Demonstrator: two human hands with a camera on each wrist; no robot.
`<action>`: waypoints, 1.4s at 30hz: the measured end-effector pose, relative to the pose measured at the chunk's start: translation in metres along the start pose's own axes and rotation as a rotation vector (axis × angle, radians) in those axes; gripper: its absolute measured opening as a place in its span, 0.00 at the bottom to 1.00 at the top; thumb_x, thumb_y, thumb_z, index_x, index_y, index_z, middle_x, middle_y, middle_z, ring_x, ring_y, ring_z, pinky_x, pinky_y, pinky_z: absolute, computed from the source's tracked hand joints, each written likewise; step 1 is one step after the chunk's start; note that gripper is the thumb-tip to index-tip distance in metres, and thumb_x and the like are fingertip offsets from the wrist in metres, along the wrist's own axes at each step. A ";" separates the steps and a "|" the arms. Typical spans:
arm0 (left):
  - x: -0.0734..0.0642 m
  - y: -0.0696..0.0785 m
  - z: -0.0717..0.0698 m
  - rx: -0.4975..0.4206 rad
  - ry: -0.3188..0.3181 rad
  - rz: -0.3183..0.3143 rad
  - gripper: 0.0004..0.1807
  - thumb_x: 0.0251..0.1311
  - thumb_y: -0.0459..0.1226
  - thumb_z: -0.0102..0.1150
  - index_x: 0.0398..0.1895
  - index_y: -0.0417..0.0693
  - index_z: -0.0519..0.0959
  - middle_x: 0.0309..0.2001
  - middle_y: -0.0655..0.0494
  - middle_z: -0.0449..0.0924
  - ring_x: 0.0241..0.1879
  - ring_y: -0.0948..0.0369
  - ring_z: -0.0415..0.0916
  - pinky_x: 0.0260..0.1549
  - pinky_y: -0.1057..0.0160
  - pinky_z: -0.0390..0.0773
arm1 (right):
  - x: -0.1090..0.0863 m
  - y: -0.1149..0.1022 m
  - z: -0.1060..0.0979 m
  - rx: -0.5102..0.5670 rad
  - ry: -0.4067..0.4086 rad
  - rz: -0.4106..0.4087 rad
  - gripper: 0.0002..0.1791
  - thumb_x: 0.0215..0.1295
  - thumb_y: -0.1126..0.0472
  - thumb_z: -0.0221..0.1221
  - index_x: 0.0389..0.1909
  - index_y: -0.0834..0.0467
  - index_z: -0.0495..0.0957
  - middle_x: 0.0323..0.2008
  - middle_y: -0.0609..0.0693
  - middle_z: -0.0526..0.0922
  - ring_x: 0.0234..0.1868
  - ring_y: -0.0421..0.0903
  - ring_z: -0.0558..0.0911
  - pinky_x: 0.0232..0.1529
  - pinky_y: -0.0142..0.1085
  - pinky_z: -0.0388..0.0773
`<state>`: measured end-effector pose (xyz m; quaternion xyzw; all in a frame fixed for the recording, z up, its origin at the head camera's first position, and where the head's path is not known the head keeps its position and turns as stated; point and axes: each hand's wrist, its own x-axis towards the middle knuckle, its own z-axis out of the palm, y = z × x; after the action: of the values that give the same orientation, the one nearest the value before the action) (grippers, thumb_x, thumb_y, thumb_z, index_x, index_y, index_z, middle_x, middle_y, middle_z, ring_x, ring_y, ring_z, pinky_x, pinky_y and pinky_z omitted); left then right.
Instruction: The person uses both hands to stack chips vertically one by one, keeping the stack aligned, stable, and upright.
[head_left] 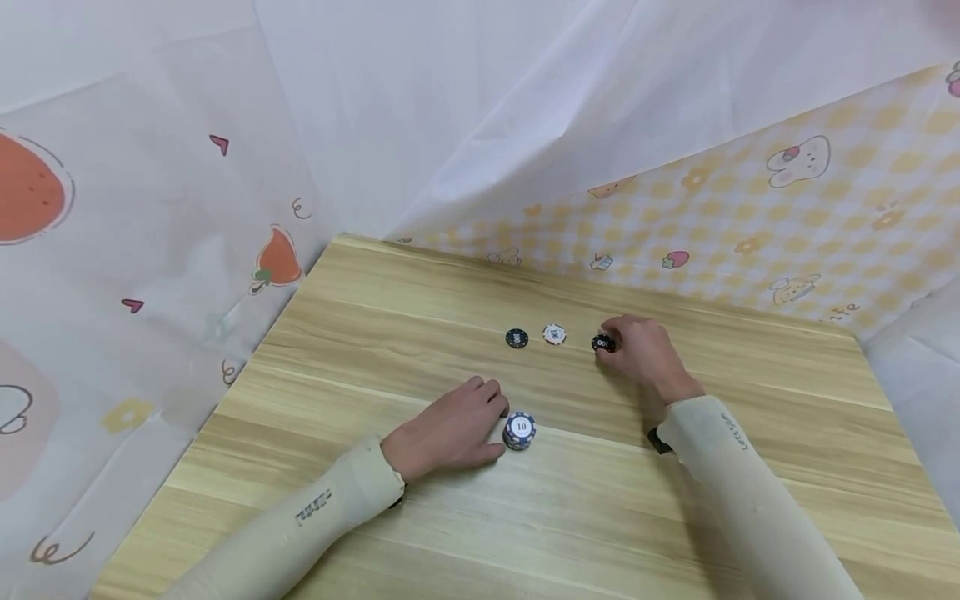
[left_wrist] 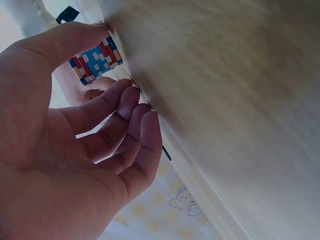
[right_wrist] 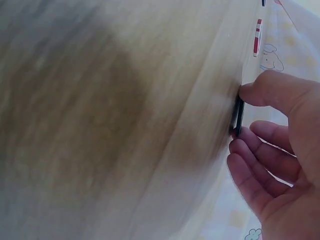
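With thumb and fingertips at opposite edges, my right hand (head_left: 643, 354) pinches a black poker chip (head_left: 603, 343) marked 100. In the right wrist view this black chip (right_wrist: 239, 116) appears edge-on, close over the tabletop. My left hand (head_left: 457, 423) rests beside a stack of poker chips (head_left: 520, 430), whose blue top chip reads 10. From the left wrist, the stack (left_wrist: 96, 61) shows blue, red and white edges beyond the gap between the thumb and loosely bent fingers. Another black chip (head_left: 517, 337) and a white chip (head_left: 554, 334) lie flat left of my right hand.
The chips are on a wood-grain table (head_left: 360, 333). White sheeting (head_left: 420, 100) hangs behind it, with a yellow checked cloth (head_left: 862, 192) along the back right. A printed sheet (head_left: 172, 208) borders the left side.
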<state>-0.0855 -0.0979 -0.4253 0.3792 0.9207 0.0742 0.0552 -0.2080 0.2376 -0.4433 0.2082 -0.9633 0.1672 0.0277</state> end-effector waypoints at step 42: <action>-0.001 0.001 -0.001 0.008 0.002 -0.001 0.24 0.71 0.52 0.70 0.57 0.42 0.84 0.53 0.50 0.82 0.51 0.54 0.75 0.55 0.57 0.79 | -0.027 -0.026 0.001 0.068 0.012 -0.102 0.18 0.61 0.61 0.71 0.51 0.64 0.89 0.47 0.56 0.85 0.40 0.52 0.84 0.45 0.51 0.84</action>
<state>-0.0841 -0.0979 -0.4240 0.3790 0.9212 0.0708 0.0529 -0.1730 0.2256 -0.4394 0.2571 -0.9449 0.1996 0.0349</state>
